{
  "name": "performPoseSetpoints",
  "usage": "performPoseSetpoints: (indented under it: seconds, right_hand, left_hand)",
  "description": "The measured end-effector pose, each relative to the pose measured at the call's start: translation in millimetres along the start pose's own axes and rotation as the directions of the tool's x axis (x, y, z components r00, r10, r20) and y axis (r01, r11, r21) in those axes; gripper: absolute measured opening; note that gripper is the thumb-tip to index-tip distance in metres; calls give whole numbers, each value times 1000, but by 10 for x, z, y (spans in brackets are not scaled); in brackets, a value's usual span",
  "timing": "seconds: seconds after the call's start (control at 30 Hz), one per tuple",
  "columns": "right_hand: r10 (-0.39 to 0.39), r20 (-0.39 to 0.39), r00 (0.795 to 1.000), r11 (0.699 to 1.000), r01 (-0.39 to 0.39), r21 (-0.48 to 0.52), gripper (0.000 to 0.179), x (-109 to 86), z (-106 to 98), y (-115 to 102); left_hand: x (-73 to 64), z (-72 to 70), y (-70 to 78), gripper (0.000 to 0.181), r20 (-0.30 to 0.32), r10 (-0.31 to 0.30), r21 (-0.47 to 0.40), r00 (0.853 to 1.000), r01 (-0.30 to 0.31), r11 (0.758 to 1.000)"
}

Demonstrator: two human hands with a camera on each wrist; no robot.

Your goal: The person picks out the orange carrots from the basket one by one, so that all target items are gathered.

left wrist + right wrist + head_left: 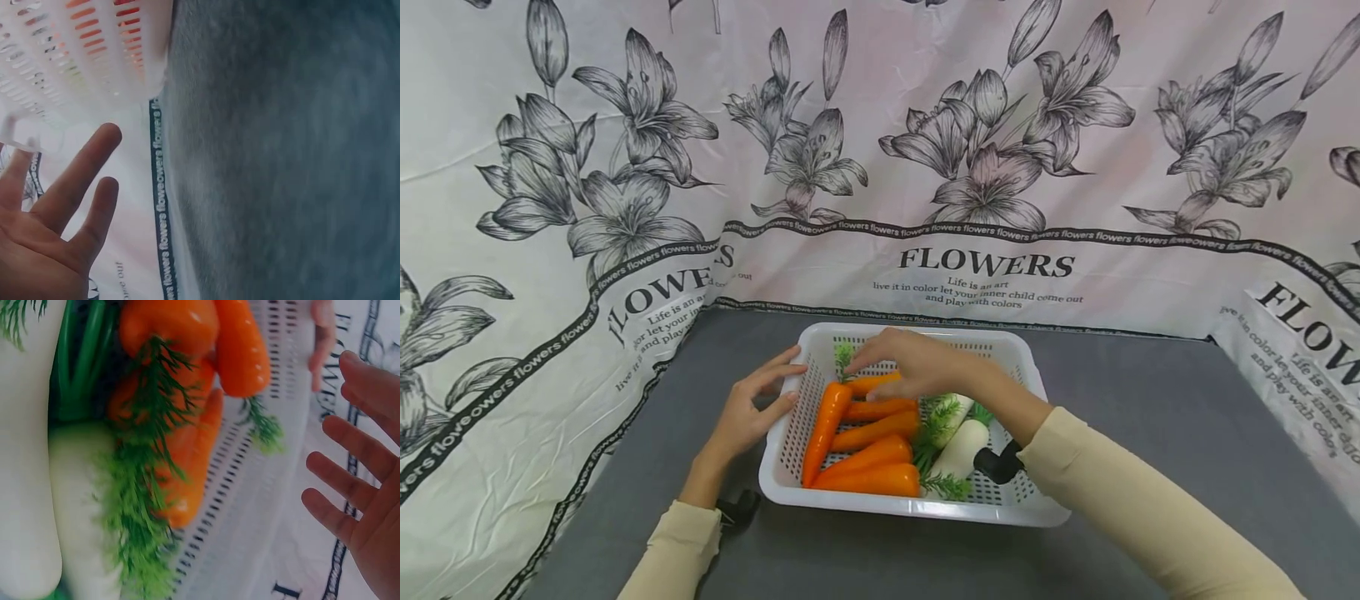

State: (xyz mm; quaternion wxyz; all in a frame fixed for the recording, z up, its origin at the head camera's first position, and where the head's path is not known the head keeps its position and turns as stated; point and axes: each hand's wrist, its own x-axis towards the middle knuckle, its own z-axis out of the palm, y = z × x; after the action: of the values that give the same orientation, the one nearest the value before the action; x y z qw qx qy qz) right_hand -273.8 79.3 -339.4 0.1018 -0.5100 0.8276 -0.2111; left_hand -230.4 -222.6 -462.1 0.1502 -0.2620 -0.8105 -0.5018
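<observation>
Here we are over the white basket (pixel 917 506), a shallow plastic one with slotted walls, sitting on the grey table (pixel 1135 467), and what colour we have inside! The carrots (pixel 880 481) fill its left and middle: bright orange, smooth and glossy, catching little white highlights along their skins. One long carrot (pixel 826 429) lies against the left side, its thin tip towards us, while the others lie stacked crosswise beside it, blunt ends to the right. A feathery green tuft (pixel 844 357) sprouts up in the far left corner.

Over to the right of the carrots we find the white radishes (pixel 958 458), plump and plain; up close, from the right wrist, one shows a pale green blush below thick dark stems. Wispy green fronds (pixel 946 415) spill between the two kinds.

And the hands! Our right hand (pixel 917 362) hovers above the far carrots, fingers spread and a little bent, gripping nothing. Our left hand (pixel 752 408) is at the basket's left rim, fingers apart and fairly straight, fingertips against the edge. Behind it all, we see a white cloth (pixel 985 275) printed with black lilies and lettering.
</observation>
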Motion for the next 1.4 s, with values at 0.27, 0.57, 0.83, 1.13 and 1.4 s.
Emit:
performPoseSetpoints:
  seconds: [0.27,0.57,0.83,1.13,1.4]
  right_hand:
    - [-45,67,997,996,50,-75,38,285,222,-7]
    - [-17,149,989,992,36,-122,38,467,356,7]
    - [45,174,984,997,-33,-70,31,573,440,73]
    - [106,213,971,991,-85,-106,31,557,421,109]
    - [177,281,943,978,-137,-154,39,469,358,114]
  left_hand:
    - [-14,26,-52,38,6,-4,-145,1000,5,989]
    - [-7,31,-72,38,28,-23,-174,999,28,984]
    - [-11,28,-69,37,32,-31,-185,999,37,982]
    - [-4,25,-61,38,45,-34,-215,998,43,976]
    - [-21,17,-51,38,52,-49,-209,997,59,976]
